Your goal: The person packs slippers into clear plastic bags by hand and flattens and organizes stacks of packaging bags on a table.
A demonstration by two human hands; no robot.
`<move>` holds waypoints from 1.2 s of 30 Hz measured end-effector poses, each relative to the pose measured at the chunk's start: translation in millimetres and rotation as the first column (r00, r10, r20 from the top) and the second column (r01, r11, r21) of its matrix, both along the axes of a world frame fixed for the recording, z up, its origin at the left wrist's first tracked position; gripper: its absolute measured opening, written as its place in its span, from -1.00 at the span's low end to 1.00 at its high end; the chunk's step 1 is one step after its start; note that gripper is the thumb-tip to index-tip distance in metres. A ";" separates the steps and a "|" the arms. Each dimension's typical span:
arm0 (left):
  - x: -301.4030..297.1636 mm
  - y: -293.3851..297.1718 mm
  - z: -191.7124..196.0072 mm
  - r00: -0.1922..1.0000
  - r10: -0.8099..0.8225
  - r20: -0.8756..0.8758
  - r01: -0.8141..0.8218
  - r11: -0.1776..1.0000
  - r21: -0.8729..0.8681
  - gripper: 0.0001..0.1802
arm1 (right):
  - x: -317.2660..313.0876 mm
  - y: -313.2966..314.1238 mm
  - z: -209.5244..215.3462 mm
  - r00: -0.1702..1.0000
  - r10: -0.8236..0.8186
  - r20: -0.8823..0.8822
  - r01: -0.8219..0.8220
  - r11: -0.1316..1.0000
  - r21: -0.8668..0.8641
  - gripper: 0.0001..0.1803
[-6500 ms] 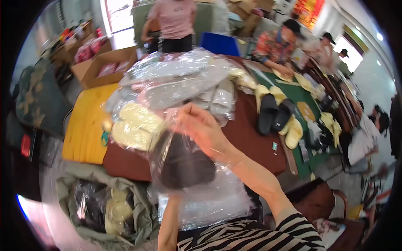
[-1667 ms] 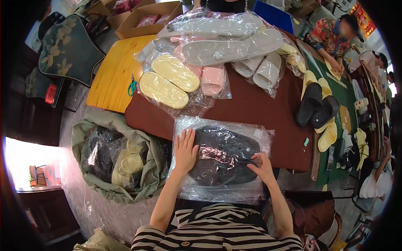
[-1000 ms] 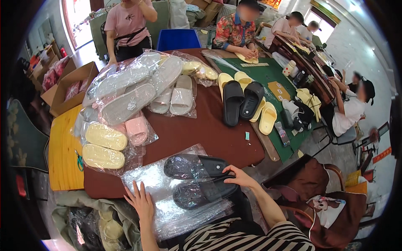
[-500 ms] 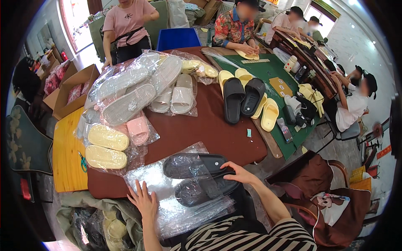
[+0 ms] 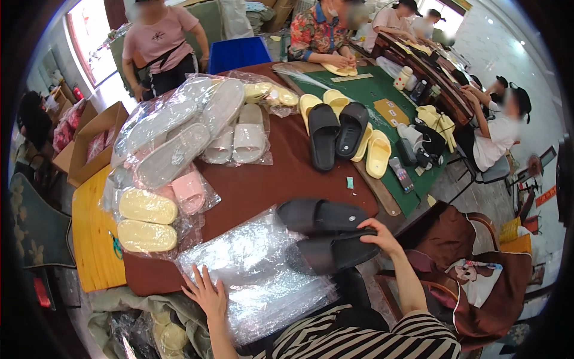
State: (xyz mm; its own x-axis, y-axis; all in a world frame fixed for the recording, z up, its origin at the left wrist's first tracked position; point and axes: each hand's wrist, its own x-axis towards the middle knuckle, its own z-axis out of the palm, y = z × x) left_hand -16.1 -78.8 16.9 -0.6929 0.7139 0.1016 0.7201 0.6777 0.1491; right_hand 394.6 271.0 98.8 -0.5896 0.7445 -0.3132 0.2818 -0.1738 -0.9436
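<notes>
My left hand (image 5: 208,294) is spread with its fingers apart on the lower left edge of a stack of clear plastic bags (image 5: 239,302). My right hand (image 5: 381,237) is closed on the heel end of a pair of black slide slippers, pinching the near slipper (image 5: 338,251). Alongside it lies the far slipper (image 5: 323,215), close to my fingertips; whether I grip it too is hard to tell. The near slipper's toe overlaps the bags and looks partly under clear film. Both slippers are slightly smeared by motion.
Bagged grey slippers (image 5: 173,161), yellow slippers (image 5: 147,220) and a pink slipper (image 5: 188,192) pile up on the brown tabletop (image 5: 263,185). More black slippers (image 5: 324,137) stand by a green cutting mat (image 5: 388,143). A brown-covered chair (image 5: 442,239) is at right. Several people work beyond.
My right hand has drawn the black slippers to the right, so less of them lies under the plastic film. My left hand stays on the bags. The view has shifted slightly.
</notes>
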 end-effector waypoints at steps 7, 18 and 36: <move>-2.2 5.0 0.4 1.000 -0.002 -0.017 0.001 0.998 -0.056 -0.33 | 19.2 44.1 -2.1 0.786 -0.549 -0.282 0.575 0.818 0.009 -0.59; -1.8 3.1 -5.4 1.000 0.013 -0.023 -0.015 0.994 -0.107 -0.30 | -59.5 146.6 -44.9 0.569 -0.744 -0.349 0.773 0.341 0.535 -0.62; -2.5 6.0 -4.4 0.999 0.034 -0.021 -0.037 0.983 -0.178 -0.30 | -83.5 245.9 -89.0 0.646 -0.762 -0.045 0.646 0.515 0.564 -0.58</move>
State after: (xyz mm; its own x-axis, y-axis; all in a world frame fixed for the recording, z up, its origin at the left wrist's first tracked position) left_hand -18.6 -72.8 12.5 -0.7172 0.6967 -0.0123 0.6967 0.7173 0.0107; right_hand 311.1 516.9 9.8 0.2269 0.9555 0.1882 0.4537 0.0673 -0.8886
